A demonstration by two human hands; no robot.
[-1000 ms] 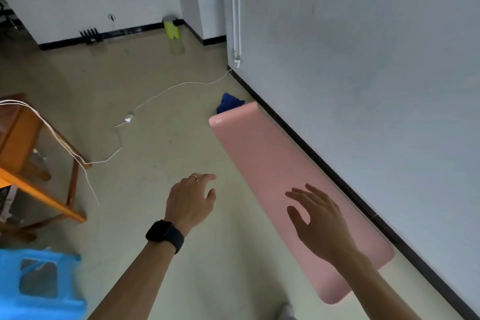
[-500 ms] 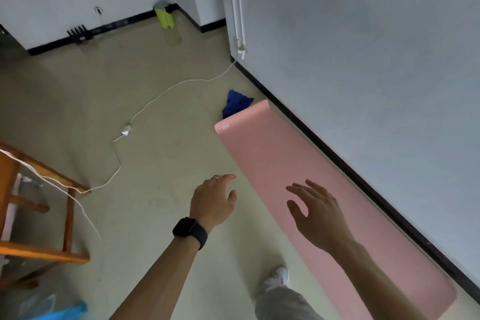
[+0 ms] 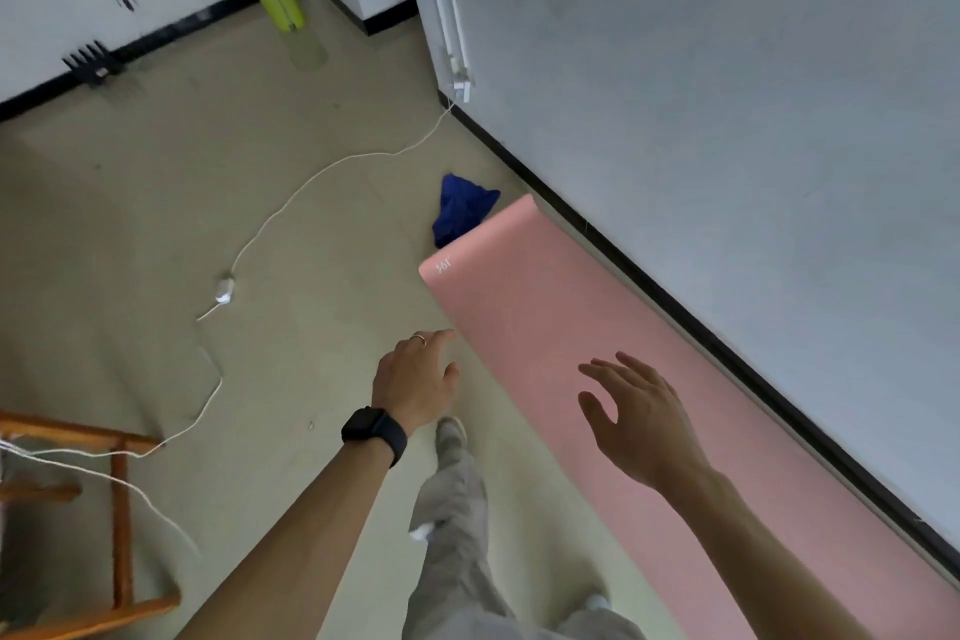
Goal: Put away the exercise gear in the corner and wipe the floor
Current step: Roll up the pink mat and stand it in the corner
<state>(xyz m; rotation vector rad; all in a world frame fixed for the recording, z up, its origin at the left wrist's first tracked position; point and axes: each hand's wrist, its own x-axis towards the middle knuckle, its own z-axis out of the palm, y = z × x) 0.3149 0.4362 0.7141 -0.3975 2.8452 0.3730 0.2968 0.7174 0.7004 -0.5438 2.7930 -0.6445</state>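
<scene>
A pink exercise mat lies flat on the floor along the right wall. A crumpled blue cloth sits on the floor at the mat's far end. My left hand, with a ring and a black watch on the wrist, hangs in the air just left of the mat's edge, fingers relaxed, holding nothing. My right hand hovers above the mat with fingers spread and holds nothing.
A white cable with a small switch snakes across the floor from the wall pipes. A wooden chair frame stands at lower left. A yellow-green object and a black comb-like item lie by the far wall. My leg steps forward.
I have walked forward along the mat; the blue cloth and the mat's far end are nearer. The blue stool has left the view. Both hands stay empty and outstretched.
</scene>
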